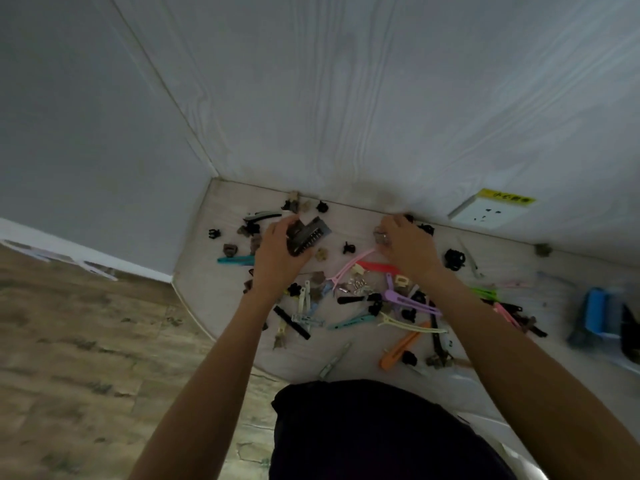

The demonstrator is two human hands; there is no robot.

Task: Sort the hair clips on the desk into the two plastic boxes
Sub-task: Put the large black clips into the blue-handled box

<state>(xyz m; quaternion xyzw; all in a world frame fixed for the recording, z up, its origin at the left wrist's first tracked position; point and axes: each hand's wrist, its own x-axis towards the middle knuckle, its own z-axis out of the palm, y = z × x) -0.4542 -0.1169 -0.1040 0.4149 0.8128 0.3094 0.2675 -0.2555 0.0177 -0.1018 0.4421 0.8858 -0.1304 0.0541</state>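
Many hair clips lie scattered over the pale desk (346, 355): small black and brown claw clips near the back wall, long coloured ones nearer me, such as a purple clip (405, 301), an orange clip (403, 344) and a red clip (375, 266). My left hand (277, 251) is closed around several dark brown clips (306, 237) at the back of the desk. My right hand (407, 245) pinches a small clear clip (380, 235) close to the wall. A plastic box (595, 317) with blue items inside stands at the right edge, blurred.
The desk sits in a corner, with white walls behind and to the left. A wall socket (485, 213) with a yellow label is at the back right. The desk's rounded left edge (187, 306) drops to a wooden floor. My dark-clothed lap (363, 431) is below.
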